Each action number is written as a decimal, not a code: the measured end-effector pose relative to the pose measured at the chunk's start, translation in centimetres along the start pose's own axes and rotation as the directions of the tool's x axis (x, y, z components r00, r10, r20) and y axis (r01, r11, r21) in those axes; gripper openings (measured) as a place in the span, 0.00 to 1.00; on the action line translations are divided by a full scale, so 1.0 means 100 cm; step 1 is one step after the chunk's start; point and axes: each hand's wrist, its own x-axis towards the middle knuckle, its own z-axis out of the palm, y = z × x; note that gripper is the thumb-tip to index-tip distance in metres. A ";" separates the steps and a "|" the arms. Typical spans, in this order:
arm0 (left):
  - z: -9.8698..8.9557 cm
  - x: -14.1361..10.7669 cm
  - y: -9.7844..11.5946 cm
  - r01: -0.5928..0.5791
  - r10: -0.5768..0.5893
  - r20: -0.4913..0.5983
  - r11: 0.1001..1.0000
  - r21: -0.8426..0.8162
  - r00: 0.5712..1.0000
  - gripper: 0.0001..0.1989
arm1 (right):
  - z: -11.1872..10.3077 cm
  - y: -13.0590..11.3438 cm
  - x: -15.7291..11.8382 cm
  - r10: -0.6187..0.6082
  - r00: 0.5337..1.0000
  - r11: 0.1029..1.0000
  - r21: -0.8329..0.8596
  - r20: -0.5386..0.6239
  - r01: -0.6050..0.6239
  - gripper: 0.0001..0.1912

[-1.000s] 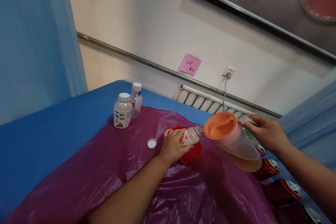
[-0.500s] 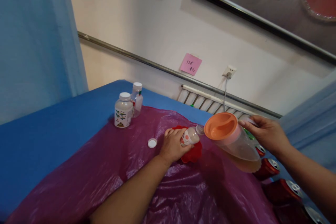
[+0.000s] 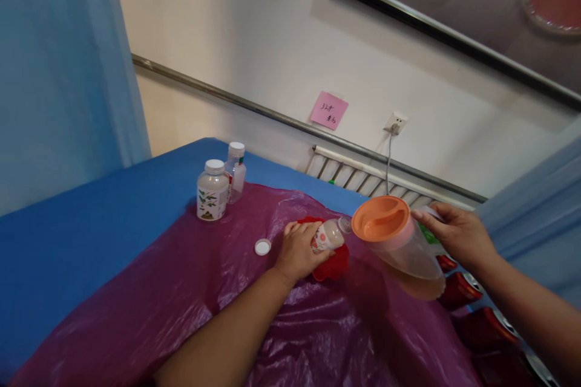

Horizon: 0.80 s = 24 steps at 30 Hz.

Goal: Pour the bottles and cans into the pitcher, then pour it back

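Left hand (image 3: 299, 251): grip around tilted bottle (image 3: 330, 234) | right hand (image 3: 458, 233): grip on handle of tilted pitcher (image 3: 399, 248) | cap (image 3: 262, 247): near left hand

Blue tabletop (image 3: 104, 211): purple plastic sheet (image 3: 181, 296) covering much of it, wrinkling toward near edge. Wide bottle (image 3: 212, 196) and slimmer bottle (image 3: 237, 176) standing near far-left corner. White cap (image 3: 262, 247), red scalloped piece (image 3: 334, 266) lying on sheet.

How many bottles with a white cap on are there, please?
2. The wider bottle stands near the edge of the purple sheet; the slimmer bottle stands just behind it, to its right, partly hidden.
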 end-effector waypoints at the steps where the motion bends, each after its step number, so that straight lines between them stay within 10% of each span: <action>1: 0.000 0.000 0.000 0.001 -0.001 0.004 1.000 0.000 1.000 0.31 | 0.001 0.002 -0.002 0.023 1.000 1.000 0.015 -0.003 -0.023 0.29; 7: -0.002 0.002 0.001 0.016 -0.017 -0.009 1.000 -0.024 1.000 0.31 | 0.015 0.023 -0.023 0.250 0.966 0.928 0.300 -0.063 -0.220 0.28; 14: -0.001 0.006 -0.005 0.107 -0.112 -0.066 0.991 -0.080 0.992 0.27 | 0.048 0.049 -0.061 0.474 0.863 0.615 0.767 -0.174 -0.184 0.28; 24: 0.000 0.013 -0.013 0.123 -0.167 -0.147 0.954 -0.274 0.975 0.29 | 0.078 0.061 -0.092 0.595 0.772 0.512 0.846 -0.222 -0.151 0.27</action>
